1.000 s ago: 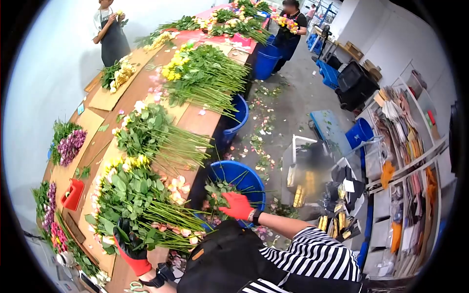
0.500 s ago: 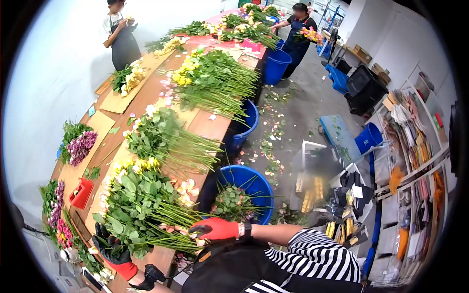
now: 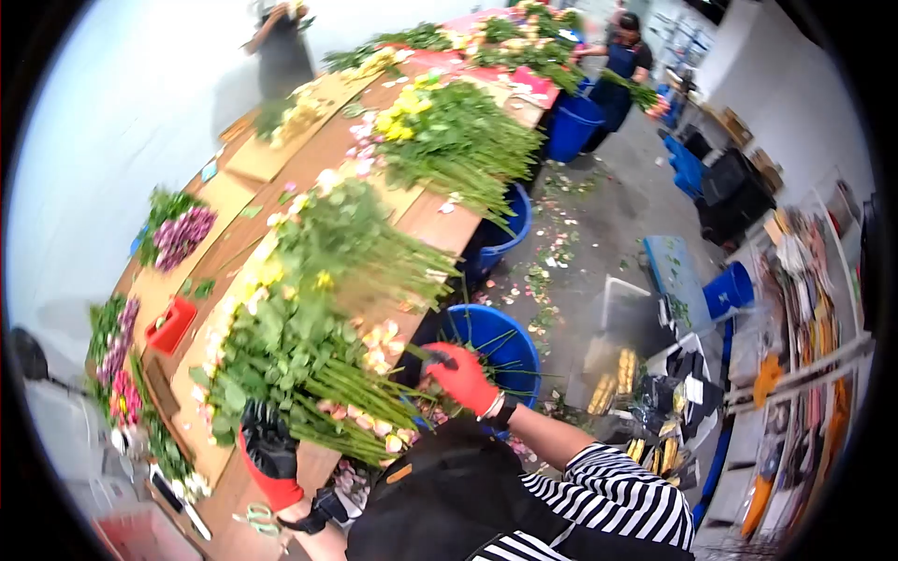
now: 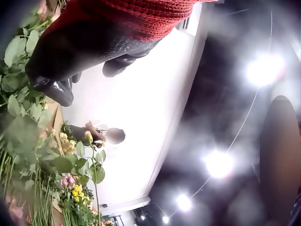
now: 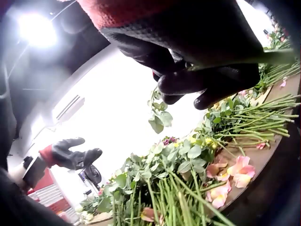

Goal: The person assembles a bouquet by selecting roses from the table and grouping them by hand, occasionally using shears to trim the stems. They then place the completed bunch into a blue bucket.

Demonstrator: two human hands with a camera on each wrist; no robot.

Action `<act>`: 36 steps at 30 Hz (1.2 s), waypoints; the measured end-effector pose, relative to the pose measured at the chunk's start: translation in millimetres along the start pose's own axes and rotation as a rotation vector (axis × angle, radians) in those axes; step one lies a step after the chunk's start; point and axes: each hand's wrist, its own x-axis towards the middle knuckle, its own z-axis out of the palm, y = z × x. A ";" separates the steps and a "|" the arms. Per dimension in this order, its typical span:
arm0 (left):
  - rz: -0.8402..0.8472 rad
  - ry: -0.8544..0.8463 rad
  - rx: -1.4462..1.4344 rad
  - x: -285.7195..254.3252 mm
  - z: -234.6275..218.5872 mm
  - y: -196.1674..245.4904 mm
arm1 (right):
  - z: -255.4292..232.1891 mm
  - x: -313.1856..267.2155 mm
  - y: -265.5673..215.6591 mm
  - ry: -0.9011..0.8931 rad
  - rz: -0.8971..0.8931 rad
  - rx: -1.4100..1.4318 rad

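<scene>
My left hand (image 3: 268,449), in a red glove with black palm, hovers at the near edge of the rose pile (image 3: 281,346). Its fingers look relaxed and the thumb stands apart in the right wrist view, with nothing held. The matching glove is on my right hand (image 3: 458,376), between the cut ends of the rose stems (image 3: 365,397) and a blue bucket (image 3: 496,337). In the right wrist view its fingers pinch a green stem (image 5: 277,57), with leaves (image 5: 160,117) showing below the hand. A pale rose (image 4: 88,136) stands up in the left wrist view.
More bunches lie along the long table, including yellow roses (image 3: 402,117) and purple flowers (image 3: 178,238). A red container (image 3: 170,325) and green-handled scissors (image 3: 260,516) lie on it. Two people work farther along. Shelving (image 3: 795,318) and boxes line the right side; petals litter the floor.
My right hand went from the bucket to the stem ends, then back up beside the bucket with a stem. My left hand's fingers have come away from the leaves. The head view has shifted.
</scene>
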 end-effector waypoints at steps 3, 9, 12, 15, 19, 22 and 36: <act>0.080 0.034 0.013 -16.1 -13.0 -11.3 | -9.7 35.3 11.9 0.174 -0.150 -0.088; 0.107 0.069 -0.143 -41.3 -22.4 -12.6 | -26.3 102.3 8.2 0.226 -0.115 -0.086; 0.135 0.074 -0.066 -49.9 -26.2 -14.6 | -32.2 155.2 52.8 0.289 -0.132 -0.188; 0.176 0.091 0.093 -52.2 -32.9 -21.2 | -23.4 204.8 60.3 0.225 -0.337 -0.395; 0.112 0.155 -0.085 -53.7 -24.1 -21.8 | 6.1 221.1 37.9 0.332 -0.556 -0.737; 0.112 0.176 -0.005 -55.4 -25.0 -25.3 | 35.8 200.6 30.5 0.181 -0.552 -0.623; 0.056 0.266 0.150 -35.4 38.8 -46.0 | 151.0 113.4 72.5 0.026 -0.525 -0.642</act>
